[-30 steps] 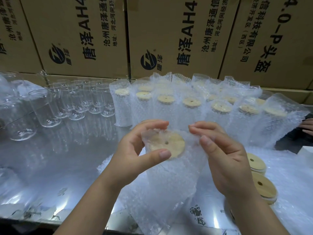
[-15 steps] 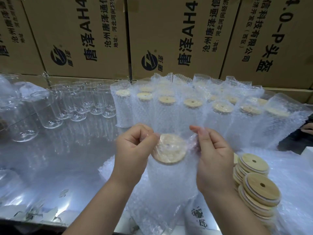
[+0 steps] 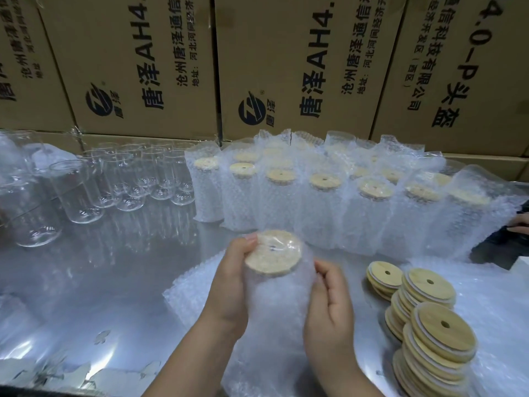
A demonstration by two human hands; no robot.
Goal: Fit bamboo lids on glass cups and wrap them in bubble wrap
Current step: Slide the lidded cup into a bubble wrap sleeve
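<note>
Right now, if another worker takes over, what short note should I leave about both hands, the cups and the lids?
Left hand grips the held cup near its top, thumb at the bamboo lid, which lies under the wrap.
Right hand holds the wrapped side opposite.
Done: finished cups stand in rows at the back.
To do: bare glass cups at back left, loose lids stacked at right.

A packing warehouse: stacked printed cartons (image 3: 286, 61) behind rows of wrapped cups (image 3: 329, 202).
</note>
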